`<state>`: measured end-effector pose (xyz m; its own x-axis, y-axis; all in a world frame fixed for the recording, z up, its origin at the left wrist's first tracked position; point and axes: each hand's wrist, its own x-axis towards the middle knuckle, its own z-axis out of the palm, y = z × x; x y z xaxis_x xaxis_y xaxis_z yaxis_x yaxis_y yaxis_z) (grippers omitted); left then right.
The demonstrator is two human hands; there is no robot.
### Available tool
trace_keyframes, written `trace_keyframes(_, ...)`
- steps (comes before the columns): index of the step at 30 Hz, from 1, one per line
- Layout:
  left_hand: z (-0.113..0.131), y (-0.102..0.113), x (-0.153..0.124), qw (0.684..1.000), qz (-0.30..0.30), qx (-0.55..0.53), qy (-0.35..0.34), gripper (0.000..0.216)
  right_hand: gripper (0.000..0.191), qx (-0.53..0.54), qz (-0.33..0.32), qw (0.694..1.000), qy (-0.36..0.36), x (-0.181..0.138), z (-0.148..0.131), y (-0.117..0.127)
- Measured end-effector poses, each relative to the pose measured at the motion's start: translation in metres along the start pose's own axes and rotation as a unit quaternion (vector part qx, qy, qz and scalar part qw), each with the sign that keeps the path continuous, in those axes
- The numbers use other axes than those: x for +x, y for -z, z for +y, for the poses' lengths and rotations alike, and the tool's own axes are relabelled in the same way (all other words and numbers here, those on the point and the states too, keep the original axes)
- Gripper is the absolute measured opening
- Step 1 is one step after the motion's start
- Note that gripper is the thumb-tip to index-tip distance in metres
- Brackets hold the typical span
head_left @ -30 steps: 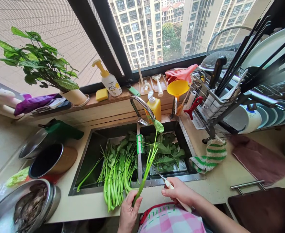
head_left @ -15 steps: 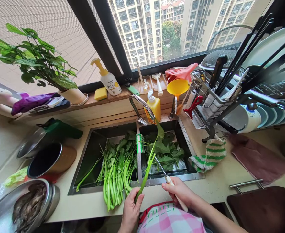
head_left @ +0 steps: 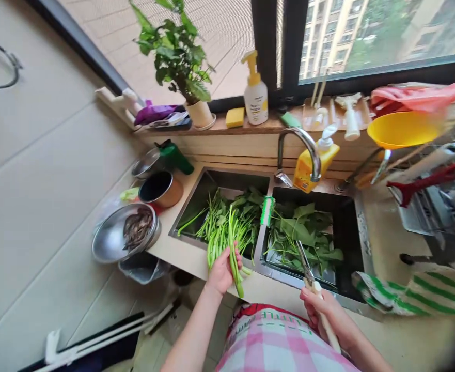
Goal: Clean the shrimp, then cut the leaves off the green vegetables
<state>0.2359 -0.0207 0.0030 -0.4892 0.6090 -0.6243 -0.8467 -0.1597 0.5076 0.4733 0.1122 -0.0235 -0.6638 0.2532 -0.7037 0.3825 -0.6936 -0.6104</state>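
My left hand [head_left: 222, 271] is closed around a few green vegetable stems [head_left: 233, 258] at the sink's front edge. Beneath and behind them lies a bunch of leafy greens [head_left: 215, 222], its stems hanging over the front rim of the left basin. My right hand [head_left: 326, 312] grips a pair of scissors [head_left: 307, 266] by the pale handles. The metal blades point up and away over the right basin, nearly closed. Under their tips, cut leaves [head_left: 299, 227] are heaped in that basin, and my fingers partly hide the handles.
A faucet [head_left: 302, 137] arches behind the double sink [head_left: 266, 258], with a yellow bottle [head_left: 312, 165] beside it. Bowls [head_left: 111, 232] and a dark pot [head_left: 161, 188] crowd the left counter. A striped cloth [head_left: 417, 292] lies on the right; a bin [head_left: 144, 266] hangs lower left.
The view has swung left. My left hand has moved left with stems, from beside the blades to over the bunch; the leafy top beside the scissors is gone. My right hand keeps the scissors.
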Motion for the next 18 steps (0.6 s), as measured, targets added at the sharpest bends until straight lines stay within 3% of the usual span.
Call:
trace_keyframes(8, 0.022, 0.011, 0.013, 0.998, -0.016, 0.019, -0.058, 0.023, 0.047, -0.060, 0.037, 0.997, 0.032, 0.000, -0.001, -0.012)
trace_keyframes(18, 0.048, 0.019, 0.039, 0.995, -0.035, 0.012, -0.096, 0.021, 0.046, -0.045, 0.059, 0.997, -0.002, 0.010, 0.008, -0.048)
